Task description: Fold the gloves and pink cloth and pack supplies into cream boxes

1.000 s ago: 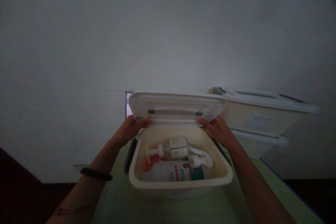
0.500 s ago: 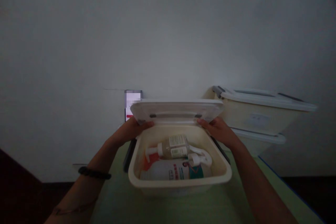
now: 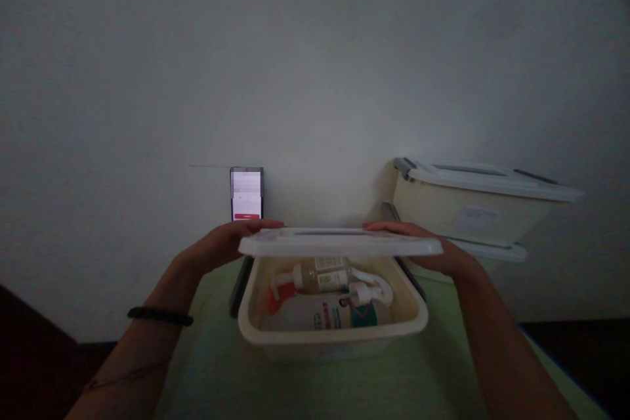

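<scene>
A cream storage box (image 3: 335, 336) stands on the green table in front of me. Above its far part, a white lid (image 3: 339, 247) is tilted, its near edge raised over the opening. My left hand (image 3: 229, 244) holds the lid at its far left corner, fingers along the back edge. At the far right corner my right hand (image 3: 423, 241) grips it likewise; both thumbs are hidden. Inside the box lie a clear pump bottle (image 3: 325, 275) with labels, a white bottle (image 3: 315, 314) with a teal patch, a white spray head (image 3: 371, 290) and something orange (image 3: 281, 292).
A phone (image 3: 247, 193) with a lit screen leans on the wall behind my left hand. To the right are two stacked cream boxes (image 3: 443, 210) with white lids. Grey handles flank the front box. The green table (image 3: 315, 387) extends toward me.
The lid has swung down from nearly upright to a flatter tilt over the box. Both hands have moved with it, and their thumbs no longer show on its underside.
</scene>
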The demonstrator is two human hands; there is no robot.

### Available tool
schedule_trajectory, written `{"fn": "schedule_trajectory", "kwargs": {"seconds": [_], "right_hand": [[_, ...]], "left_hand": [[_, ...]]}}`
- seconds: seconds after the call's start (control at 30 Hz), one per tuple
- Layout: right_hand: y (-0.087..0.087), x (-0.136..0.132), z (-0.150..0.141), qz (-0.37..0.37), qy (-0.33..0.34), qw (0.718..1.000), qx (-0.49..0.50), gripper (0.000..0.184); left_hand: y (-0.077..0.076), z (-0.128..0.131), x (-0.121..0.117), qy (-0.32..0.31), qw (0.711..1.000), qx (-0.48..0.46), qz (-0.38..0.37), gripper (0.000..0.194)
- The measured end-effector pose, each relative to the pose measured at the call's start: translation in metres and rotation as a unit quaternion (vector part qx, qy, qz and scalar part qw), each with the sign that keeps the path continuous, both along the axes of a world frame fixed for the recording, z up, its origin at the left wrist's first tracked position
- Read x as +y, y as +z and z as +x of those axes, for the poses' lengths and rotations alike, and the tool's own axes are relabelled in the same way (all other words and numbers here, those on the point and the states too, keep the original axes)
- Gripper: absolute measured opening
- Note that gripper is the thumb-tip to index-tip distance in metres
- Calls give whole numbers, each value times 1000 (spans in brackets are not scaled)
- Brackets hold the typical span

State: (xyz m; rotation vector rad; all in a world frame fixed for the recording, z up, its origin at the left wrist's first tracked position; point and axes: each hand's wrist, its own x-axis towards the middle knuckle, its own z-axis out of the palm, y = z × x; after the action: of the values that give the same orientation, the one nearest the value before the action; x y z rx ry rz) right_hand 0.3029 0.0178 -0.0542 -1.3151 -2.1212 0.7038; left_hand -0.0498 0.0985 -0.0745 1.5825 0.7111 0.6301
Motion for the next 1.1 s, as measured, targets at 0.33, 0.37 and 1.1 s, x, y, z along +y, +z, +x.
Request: {"fn": "schedule_trajectory", "kwargs": {"seconds": [0.33,0.37,1.1], "right_hand": [[20,-29,1,-46,-76,992,-86,50],[18,-25,-6,-37,-109,988,-99,54],[-10,-6,-63,76,-110,963,-233,57]], "left_hand": [[18,24,-21,65,964,216,141,48],[20,28,-24,64,952,248,167,51],[20,71,-66,51,827,417,374,62]]}}
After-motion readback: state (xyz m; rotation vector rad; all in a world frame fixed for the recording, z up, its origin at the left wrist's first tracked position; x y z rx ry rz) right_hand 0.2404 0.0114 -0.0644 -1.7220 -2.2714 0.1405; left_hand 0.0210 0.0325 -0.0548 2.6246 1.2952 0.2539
